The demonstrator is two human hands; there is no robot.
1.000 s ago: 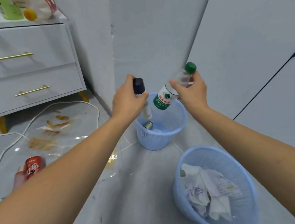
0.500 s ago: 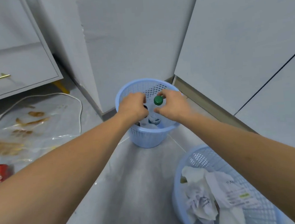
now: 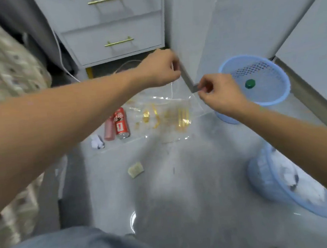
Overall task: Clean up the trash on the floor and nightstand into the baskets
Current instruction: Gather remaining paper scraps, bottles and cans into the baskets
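Status: partway, by our reckoning. Two blue baskets stand on the floor (image 3: pixel 183 181). The far basket (image 3: pixel 282 93), by the wall corner, holds a bottle of which we see only the green cap (image 3: pixel 250 83). The near basket (image 3: pixel 283 194), at lower right, holds crumpled white paper; the blur keeps us from counting the pieces.

Left on the floor, counted:
- one red can (image 3: pixel 121 122), lying on its side
- one pink bottle (image 3: pixel 108 128), touching the can on its left
- one crumpled paper ball (image 3: pixel 97 142), just beside the pink bottle
- one small beige scrap (image 3: pixel 135 169), well apart, nearer us
- one clear plastic wrapper (image 3: pixel 165 113) with gold print, spread flat beside the far basket

The nightstand (image 3: pixel 110 25) shows two drawers; its top is out of view, so we cannot say what remains there.

Hands: two. Our left hand (image 3: pixel 159 68) and right hand (image 3: pixel 218 91) hang above the wrapper, fingers loosely curled, each grip narrow and holding nothing that we can make out. A white cord (image 3: pixel 60 53) runs down beside the nightstand.
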